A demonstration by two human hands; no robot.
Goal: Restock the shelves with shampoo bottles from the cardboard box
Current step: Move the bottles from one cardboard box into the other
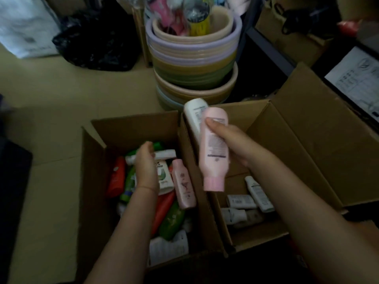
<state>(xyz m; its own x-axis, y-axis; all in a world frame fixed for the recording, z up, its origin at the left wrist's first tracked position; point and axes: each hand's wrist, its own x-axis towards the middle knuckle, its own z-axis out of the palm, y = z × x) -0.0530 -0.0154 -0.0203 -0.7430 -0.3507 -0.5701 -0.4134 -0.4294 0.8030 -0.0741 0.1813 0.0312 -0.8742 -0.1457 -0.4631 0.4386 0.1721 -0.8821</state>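
Gathering step: my right hand point(229, 140) grasps a pink bottle point(214, 148), cap down, with a white bottle point(194, 115) behind it, above two open boxes. My left hand point(146, 160) reaches into the left cardboard box point(92, 160), fingers curled over a white bottle cap point(166, 154); whether it grips, I cannot tell. Next, I judge, lift out and carry. Beige floor point(61, 99); stacked basins point(194, 68) beyond.

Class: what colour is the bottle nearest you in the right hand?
Pink bottle, seen in the head view.
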